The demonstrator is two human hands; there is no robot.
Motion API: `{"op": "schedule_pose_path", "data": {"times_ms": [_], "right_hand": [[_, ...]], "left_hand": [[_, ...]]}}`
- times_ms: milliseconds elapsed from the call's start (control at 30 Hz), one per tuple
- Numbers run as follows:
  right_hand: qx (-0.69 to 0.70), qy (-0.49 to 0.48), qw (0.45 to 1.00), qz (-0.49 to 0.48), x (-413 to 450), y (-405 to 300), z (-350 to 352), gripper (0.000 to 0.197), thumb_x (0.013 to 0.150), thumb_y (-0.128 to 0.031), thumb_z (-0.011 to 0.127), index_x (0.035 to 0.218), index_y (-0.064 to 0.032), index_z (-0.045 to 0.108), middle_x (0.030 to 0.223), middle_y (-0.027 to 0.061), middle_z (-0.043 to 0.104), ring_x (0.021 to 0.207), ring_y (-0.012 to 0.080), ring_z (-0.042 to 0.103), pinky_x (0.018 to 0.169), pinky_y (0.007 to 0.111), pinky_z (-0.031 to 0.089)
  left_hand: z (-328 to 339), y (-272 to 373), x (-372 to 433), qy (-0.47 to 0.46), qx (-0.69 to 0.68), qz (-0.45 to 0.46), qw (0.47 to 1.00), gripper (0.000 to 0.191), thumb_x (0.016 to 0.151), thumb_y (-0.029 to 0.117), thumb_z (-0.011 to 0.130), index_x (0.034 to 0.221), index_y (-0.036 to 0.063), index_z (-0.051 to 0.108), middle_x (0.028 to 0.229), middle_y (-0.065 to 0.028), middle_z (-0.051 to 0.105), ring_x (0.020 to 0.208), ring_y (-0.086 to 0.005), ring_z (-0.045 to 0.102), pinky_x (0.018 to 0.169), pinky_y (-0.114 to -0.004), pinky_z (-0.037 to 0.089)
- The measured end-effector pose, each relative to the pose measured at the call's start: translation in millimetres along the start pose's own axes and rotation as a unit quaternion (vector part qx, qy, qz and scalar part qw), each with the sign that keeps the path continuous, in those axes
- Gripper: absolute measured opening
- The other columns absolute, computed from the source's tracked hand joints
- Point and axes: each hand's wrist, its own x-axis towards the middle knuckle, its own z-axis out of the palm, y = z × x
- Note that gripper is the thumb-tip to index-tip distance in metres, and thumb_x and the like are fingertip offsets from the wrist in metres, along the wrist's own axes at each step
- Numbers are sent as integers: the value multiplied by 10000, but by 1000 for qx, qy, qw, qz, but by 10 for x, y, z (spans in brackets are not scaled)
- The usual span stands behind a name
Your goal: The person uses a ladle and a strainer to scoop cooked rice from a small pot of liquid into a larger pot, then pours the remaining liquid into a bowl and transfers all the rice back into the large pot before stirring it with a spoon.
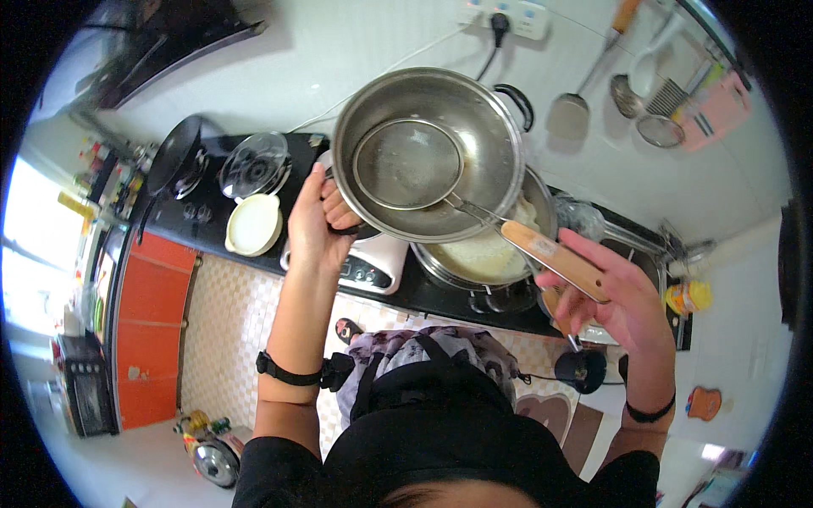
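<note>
My left hand (321, 219) grips the side handle of a stainless steel pot (492, 181), raised above the counter and tipped so its inside faces me. A fine-mesh strainer (409, 164) sits within the pot, its wire neck crossing the rim. The strainer's wooden handle (552, 260) lies in my right hand (613, 295), held loosely between spread fingers. Partly hidden behind the raised pot, a wide metal pan (438, 273) holds a pale yellowish food (486, 257). Another wooden-handled utensil (559, 314) shows just below my right hand.
Left of the pot are a white induction cooker (387, 260), a cream lidded or filled bowl (254, 225), a glass lid (254, 165) and a black frying pan (174, 155). A spatula (570, 114) hangs on the wall. A sink (638, 257) and yellow-labelled jar (689, 297) are at right.
</note>
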Motion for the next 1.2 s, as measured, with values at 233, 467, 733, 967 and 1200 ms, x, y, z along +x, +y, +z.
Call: {"op": "schedule_pose_path", "data": {"times_ms": [233, 467, 733, 967, 1200], "right_hand": [[-50, 59, 996, -38, -217, 234, 336, 871, 947, -548, 513, 1498, 63, 225, 1106, 332, 616, 683, 264, 670, 509, 318, 566], [-87, 96, 991, -35, -107, 463, 1206, 671, 957, -465, 522, 1369, 62, 465, 924, 285, 673, 596, 257, 658, 452, 312, 521], [-57, -34, 995, 74, 801, 1014, 2711, 493, 951, -299, 542, 1238, 100, 571, 932, 257, 679, 610, 215, 641, 502, 291, 505], [-21, -171, 968, 182, 1868, 1293, 4027, 450, 980, -281, 540, 1204, 108, 578, 949, 215, 676, 690, 202, 651, 586, 283, 515], [-108, -256, 933, 229, 2612, 1292, 4900, 237, 957, -142, 535, 801, 18, 616, 762, 95, 609, 641, 162, 592, 597, 263, 471]], "left_hand": [[-323, 351, -335, 20, -88, 1, 996, 403, 1034, 344, 483, 690, 146, 413, 505, 80, 302, 383, -45, 280, 350, -197, 271], [-974, 1334, -636, 21, -154, 64, 986, 399, 1034, 347, 474, 697, 144, 413, 517, 69, 316, 403, -56, 306, 370, -204, 288], [-2004, 2940, -1538, 27, -181, 183, 966, 401, 1040, 346, 456, 692, 149, 420, 503, 93, 299, 382, -43, 282, 363, -208, 272], [-2938, 4354, -2381, 94, -197, 353, 910, 404, 1035, 303, 465, 668, 140, 415, 511, 66, 367, 389, -51, 354, 375, -201, 308], [-4027, 5352, -2529, 143, -224, 510, 818, 406, 1037, 310, 416, 661, 159, 395, 507, 71, 337, 411, -59, 327, 398, -221, 302]]}}
